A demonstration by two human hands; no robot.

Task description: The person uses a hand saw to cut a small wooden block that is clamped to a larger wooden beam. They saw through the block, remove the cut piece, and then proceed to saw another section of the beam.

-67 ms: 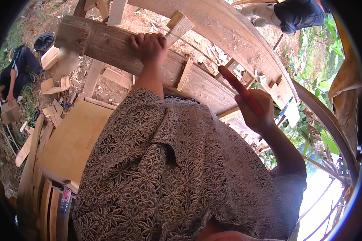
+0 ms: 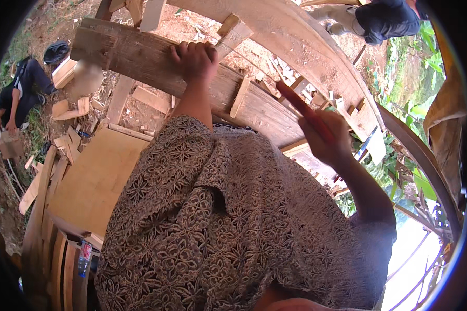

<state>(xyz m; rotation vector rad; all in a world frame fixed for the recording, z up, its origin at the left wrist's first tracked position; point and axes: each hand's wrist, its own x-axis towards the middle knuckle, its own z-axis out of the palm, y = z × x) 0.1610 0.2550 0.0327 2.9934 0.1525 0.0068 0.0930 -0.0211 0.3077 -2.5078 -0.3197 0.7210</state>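
You are holding one long, weathered brown wooden plank (image 2: 140, 55), lying before you, left hand (image 2: 197, 61) clamping fingers over the far edge; and one slim red tool (image 2: 296, 100), right hand (image 2: 331, 139) clasping fingers round it.

Bare brown earth (image 2: 80, 18), strewn with wood scraps (image 2: 150, 98), formed the floor; green leaves (image 2: 433, 60) crowded the right side, and (lower down there) white daylight (image 2: 410, 267) glared, washing out the view beyond.

Loose shirt (image 2: 202, 223), beige flower motifs on dark ground; 2 short sleeves (image 2: 184, 137).
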